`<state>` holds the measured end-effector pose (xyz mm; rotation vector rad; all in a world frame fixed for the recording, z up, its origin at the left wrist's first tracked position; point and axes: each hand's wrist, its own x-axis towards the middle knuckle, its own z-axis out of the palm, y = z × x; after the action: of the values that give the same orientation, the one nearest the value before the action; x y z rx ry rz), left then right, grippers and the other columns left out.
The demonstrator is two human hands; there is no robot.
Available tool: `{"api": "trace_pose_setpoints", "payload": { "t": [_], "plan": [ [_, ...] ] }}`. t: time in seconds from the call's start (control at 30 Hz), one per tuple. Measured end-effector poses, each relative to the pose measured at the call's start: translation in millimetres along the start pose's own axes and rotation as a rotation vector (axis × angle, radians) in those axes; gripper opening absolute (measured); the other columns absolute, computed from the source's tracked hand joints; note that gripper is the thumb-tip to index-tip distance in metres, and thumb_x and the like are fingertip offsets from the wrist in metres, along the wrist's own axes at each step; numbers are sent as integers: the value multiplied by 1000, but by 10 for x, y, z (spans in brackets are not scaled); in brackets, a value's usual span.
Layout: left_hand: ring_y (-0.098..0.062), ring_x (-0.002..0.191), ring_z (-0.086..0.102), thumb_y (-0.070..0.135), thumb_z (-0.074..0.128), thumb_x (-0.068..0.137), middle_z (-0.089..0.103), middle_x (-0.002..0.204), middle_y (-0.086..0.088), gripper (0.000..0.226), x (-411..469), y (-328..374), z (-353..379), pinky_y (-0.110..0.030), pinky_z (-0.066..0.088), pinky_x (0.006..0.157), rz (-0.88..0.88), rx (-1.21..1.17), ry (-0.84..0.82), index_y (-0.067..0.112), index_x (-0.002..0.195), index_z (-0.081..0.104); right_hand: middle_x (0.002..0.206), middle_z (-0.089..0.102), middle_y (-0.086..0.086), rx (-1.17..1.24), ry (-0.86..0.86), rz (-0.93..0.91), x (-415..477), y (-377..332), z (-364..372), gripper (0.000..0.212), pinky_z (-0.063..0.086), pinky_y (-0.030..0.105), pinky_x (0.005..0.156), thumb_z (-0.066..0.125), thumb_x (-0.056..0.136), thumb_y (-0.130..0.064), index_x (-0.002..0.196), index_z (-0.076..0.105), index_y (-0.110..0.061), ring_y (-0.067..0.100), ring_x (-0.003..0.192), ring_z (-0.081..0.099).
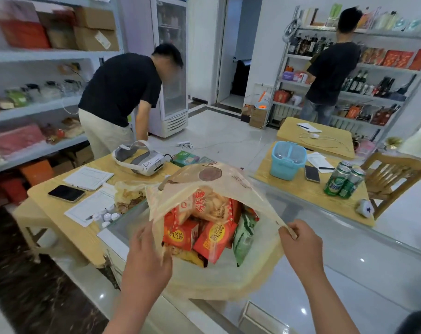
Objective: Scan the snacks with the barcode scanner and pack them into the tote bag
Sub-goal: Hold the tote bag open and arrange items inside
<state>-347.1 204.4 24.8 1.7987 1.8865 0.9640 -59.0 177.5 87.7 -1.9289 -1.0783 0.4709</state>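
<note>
Near edge, 7 o'clock: our left hand [148, 256] grips the left rim of the pale beige, thin-fabric tote bag [219, 278], fingers curled over the edge. At 4 o'clock our right hand [299, 239] pinches the right rim, at what looks like a strap end. The mouth is stretched wide between the two. The bag rests on the glass-topped counter [349, 261].

Centre frame, inside the bag: red-and-orange snack packets [214, 239], a green foil packet [244, 235] at their 3 o'clock, a pale chip bag [211, 203] at 12 o'clock. The load reaches close to the rim.

Judgement: packing looks nearly complete. We cannot pick out the barcode scanner.

Method note: hold both rims level and taut, lift them evenly so the load does not tip out, and avoid pressing down, since the chips would crush.

Farther: white-and-grey headset [142, 160] at 10 o'clock; light blue plastic basket [286, 162] at 1 o'clock; green drink cans [344, 180] at 2 o'clock.
</note>
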Motion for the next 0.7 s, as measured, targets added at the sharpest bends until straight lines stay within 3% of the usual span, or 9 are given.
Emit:
{"api": "trace_pose_setpoints", "payload": {
  "t": [0.07, 0.17, 0.27, 0.37, 0.43, 0.57, 0.7],
  "plan": [
    [-31, 89, 60, 13, 52, 89, 64, 99, -7, 42, -6, -14, -110, -36, 49, 69, -177, 123, -5, 19, 131, 48, 75, 62, 12, 52, -14, 11, 57, -63, -88, 7, 39, 15, 42, 53, 91, -9, 86, 57, -7, 24, 56, 63],
    [-31, 72, 57, 6, 43, 89, 59, 73, -4, 20, 84, 5, -341, -37, 49, 63, -205, 234, 36, 11, 99, 59, 69, 63, 7, 182, -64, 42, 211, -201, -221, 23, 48, 27, 48, 44, 93, -4, 100, 60, -19, 22, 44, 62],
    [-25, 71, 54, 5, 46, 89, 57, 70, 1, 17, 208, 247, -496, -35, 43, 61, -143, 144, 31, 15, 90, 59, 62, 61, 18, 398, -121, 89, 392, -355, -333, 34, 44, 23, 35, 32, 90, 6, 102, 63, -3, 15, 35, 55],
    [-26, 76, 51, 4, 50, 87, 57, 74, 2, 18, 407, 511, -671, -35, 39, 64, -157, 4, 98, 16, 81, 63, 54, 61, 14, 547, -81, 136, 524, -516, -415, 32, 41, 21, 34, 30, 89, 7, 102, 60, 9, 13, 34, 51],
    [-26, 70, 50, -2, 51, 82, 59, 71, -1, 24, 551, 600, -803, -33, 37, 59, -147, -83, 146, 17, 71, 62, 48, 61, 10, 633, -67, 163, 576, -619, -479, 33, 41, 19, 34, 31, 88, 8, 106, 59, 7, 11, 33, 49],
    [-26, 63, 46, -4, 46, 78, 63, 77, -17, 24, 889, 565, -961, -31, 33, 54, -180, -171, 259, 6, 81, 68, 59, 59, 16, 695, -85, 164, 600, -842, -551, 29, 39, 16, 34, 31, 89, 9, 98, 57, 0, 9, 32, 48],
    [-26, 59, 37, -6, 43, 77, 48, 63, -16, 20, 1178, 750, -1130, -31, 28, 54, -131, -225, 307, 4, 65, 55, 41, 59, 7, 653, -68, 136, 605, -1147, -577, 28, 38, 16, 32, 32, 90, 9, 80, 56, -1, 9, 30, 48]
  ]
}}
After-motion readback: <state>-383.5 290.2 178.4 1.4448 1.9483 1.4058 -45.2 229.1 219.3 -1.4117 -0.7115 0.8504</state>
